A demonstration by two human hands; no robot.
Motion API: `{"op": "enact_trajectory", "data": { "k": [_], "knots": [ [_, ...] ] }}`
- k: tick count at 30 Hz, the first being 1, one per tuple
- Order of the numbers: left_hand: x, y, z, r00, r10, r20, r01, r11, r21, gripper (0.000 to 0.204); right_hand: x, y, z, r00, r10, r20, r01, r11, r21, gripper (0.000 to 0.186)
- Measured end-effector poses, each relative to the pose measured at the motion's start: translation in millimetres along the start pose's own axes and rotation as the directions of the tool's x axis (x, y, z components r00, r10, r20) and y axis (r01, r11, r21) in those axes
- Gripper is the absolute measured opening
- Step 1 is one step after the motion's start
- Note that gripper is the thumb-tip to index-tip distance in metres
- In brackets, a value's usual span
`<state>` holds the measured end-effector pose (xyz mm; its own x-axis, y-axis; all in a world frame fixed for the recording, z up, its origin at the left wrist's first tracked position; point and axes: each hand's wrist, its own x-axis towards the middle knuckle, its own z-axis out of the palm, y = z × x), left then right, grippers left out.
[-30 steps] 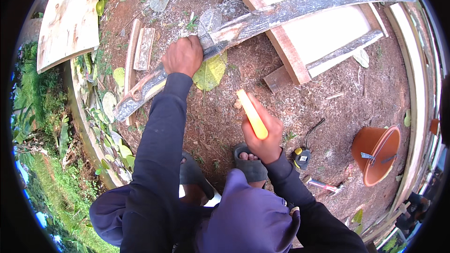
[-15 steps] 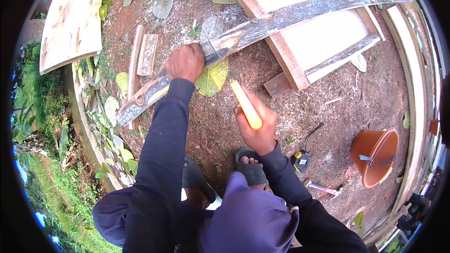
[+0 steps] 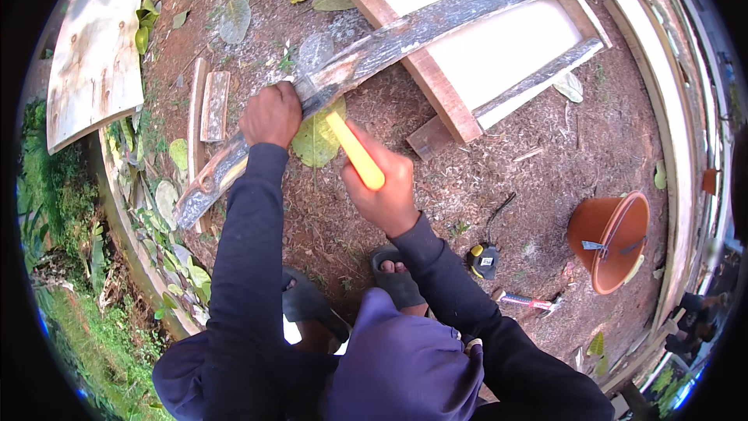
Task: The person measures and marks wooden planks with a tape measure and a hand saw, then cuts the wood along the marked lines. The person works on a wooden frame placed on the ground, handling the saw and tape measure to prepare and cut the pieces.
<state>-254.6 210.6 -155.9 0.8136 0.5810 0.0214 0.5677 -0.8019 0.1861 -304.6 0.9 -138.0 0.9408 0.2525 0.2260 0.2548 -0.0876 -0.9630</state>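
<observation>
My left hand grips a long weathered grey wooden plank, which crosses a frame of wooden battens with a white panel. My right hand is closed round the yellow handle of a tool, raised toward the plank just right of my left hand; I cannot clearly make out its working end. A yellow-green leaf lies under the plank.
On the dirt to the right are a tape measure, a hammer, a terracotta bucket and long timbers. Short wood pieces and a plywood sheet lie at left, beside leaves and greenery. My sandalled feet are below.
My right hand with the yellow-handled tool has moved up and left, toward the plank and my left hand. The view has shifted slightly; my left hand still grips the plank.
</observation>
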Motion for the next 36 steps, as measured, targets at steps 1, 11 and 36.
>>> {"op": "enact_trajectory", "data": {
  "k": [1,11,36],
  "knots": [
    [4,1,-5,0.999,-0.044,0.011,0.044,0.999,-0.004,0.054,-35,-4,-23,0.996,0.066,0.064,-0.063,0.997,-0.053,0.055],
    [-6,6,4,0.999,-0.014,-0.036,0.015,1.000,0.016,0.049,6,-7,-2,0.997,-0.077,0.032,0.077,0.997,0.023,0.062],
    [-8,2,-14,0.993,-0.090,0.074,0.094,0.994,-0.058,0.051,-155,-34,-122,0.973,0.097,0.211,-0.007,0.920,-0.392,0.058]
  ]
}}
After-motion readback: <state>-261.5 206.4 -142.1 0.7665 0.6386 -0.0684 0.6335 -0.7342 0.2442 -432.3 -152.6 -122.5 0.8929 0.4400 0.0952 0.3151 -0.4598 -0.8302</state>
